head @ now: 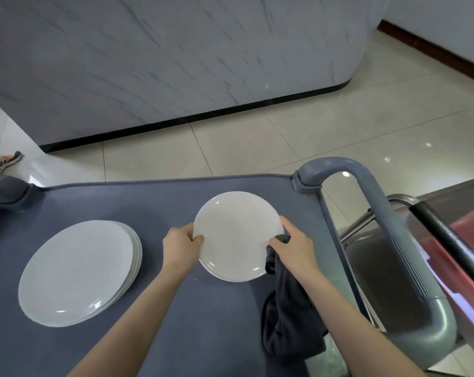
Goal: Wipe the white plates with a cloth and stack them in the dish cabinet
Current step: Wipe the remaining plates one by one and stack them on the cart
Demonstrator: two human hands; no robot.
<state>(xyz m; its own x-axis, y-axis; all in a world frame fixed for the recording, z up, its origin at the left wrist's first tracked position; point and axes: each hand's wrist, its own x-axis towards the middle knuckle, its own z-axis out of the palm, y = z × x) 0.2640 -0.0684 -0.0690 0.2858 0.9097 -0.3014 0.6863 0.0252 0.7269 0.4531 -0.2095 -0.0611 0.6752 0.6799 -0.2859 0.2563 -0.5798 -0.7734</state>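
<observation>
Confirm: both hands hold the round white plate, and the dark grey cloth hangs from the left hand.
Wrong hand: in the head view the dark grey cloth hangs from the right hand, not the left hand. Both hands hold the round white plate.

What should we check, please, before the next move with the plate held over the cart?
1. Left hand grips the plate by its left rim: ok.
2. Right hand holds the dark cloth at the plate's right rim: ok.
3. Plate already wiped clean: cannot tell.
4. Stack of plates rests on the cart top, apart from the held plate: ok.
5. Dish cabinet ready and within reach: cannot tell, it is not in view.
</observation>
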